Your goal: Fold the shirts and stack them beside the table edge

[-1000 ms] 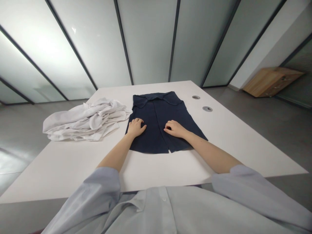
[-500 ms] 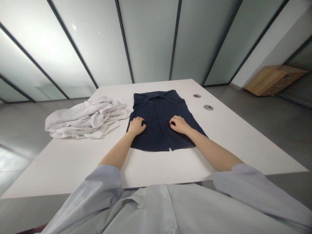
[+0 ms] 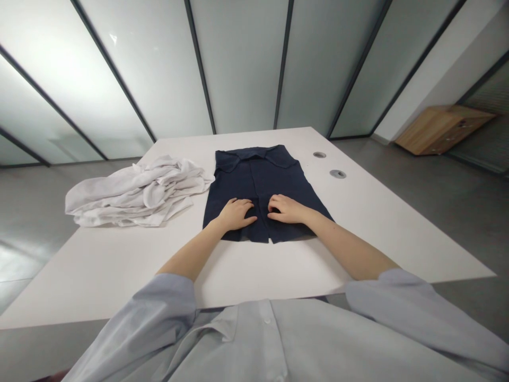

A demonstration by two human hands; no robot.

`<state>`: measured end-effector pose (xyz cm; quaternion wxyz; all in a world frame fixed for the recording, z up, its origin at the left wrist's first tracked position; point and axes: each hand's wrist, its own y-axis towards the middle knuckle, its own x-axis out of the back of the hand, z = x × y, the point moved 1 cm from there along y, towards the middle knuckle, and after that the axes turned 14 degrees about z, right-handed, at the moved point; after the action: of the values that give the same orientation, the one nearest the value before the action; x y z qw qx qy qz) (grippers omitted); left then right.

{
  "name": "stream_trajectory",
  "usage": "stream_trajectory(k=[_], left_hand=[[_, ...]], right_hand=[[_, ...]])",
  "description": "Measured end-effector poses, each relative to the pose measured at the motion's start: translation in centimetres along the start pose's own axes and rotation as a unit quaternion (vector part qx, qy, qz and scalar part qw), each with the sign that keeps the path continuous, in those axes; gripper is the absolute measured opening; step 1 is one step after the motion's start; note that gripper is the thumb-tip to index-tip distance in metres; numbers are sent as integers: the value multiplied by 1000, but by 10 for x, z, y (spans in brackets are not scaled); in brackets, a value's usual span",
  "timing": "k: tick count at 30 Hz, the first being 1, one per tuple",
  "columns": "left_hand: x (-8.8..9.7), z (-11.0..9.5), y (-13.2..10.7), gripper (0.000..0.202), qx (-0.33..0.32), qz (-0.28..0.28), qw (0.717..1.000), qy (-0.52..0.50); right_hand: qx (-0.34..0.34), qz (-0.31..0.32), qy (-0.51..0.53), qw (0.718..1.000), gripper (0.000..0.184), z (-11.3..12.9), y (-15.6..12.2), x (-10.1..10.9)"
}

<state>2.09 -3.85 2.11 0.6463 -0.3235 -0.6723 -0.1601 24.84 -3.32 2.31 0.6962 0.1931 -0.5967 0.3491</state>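
Observation:
A dark navy shirt [image 3: 258, 175] lies flat on the white table [image 3: 119, 265], sides folded in so it forms a long panel with the collar at the far end. My left hand [image 3: 236, 214] rests palm down on its near part, just left of the centre seam, fingers stretched out. Right of the seam, my right hand [image 3: 284, 208] presses flat on the cloth, fingers slightly curled. The two hands lie close together, a narrow gap between them. Neither holds anything.
A crumpled heap of white garments [image 3: 137, 191] lies on the table to the left of the navy shirt. Two round cable ports [image 3: 337, 173] are set into the tabletop at the right. A wooden cabinet [image 3: 437, 130] stands on the floor at far right. Frosted glass walls behind.
Both hands have slid inward over the navy shirt toward its centre seam, the left from the shirt's left edge. They now lie almost side by side.

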Motion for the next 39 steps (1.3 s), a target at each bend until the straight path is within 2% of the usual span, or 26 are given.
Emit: stream_trajectory(k=[5,9,11,13,15,17,21,24,26,29,31,34,39], left_hand=[[-12,7,7,58,47,5,999,2],[-13,9,10,56,51,-33,998,3],[-8,9,9,51,52,-72,996,2],[-3,8,8,39,56,-96,994,3],[1,6,8,25,58,-91,994,9],[4,5,8,23,60,-77,995,18],[7,1,8,35,78,-84,993,14],[5,1,6,47,90,-84,992,-3],[1,2,5,55,100,-77,992,-6],[-7,6,6,85,104,-50,993,-6],[-11,10,7,92,102,-33,994,-14],[-12,16,7,80,95,-30,994,-35],[-6,26,8,66,44,-46,995,-77]], right_hand=[[-53,9,16,998,50,-6,4,-11],[-92,12,12,996,70,-12,11,-24],[-84,-18,6,996,68,-14,14,-26],[-66,-65,0,996,57,-14,17,-25],[-49,-95,-13,994,40,-13,19,-21],[-36,-95,-31,994,29,-10,20,-18],[-23,-81,-39,996,32,-5,17,-11],[-23,-78,-20,996,42,-4,13,-11],[-47,-59,-10,997,54,-6,12,-15],[-94,-17,1,995,80,-11,13,-23],[-103,0,6,995,91,-13,14,-26],[-97,-12,10,995,83,-15,15,-25],[-43,-66,17,997,48,-20,12,-16]])
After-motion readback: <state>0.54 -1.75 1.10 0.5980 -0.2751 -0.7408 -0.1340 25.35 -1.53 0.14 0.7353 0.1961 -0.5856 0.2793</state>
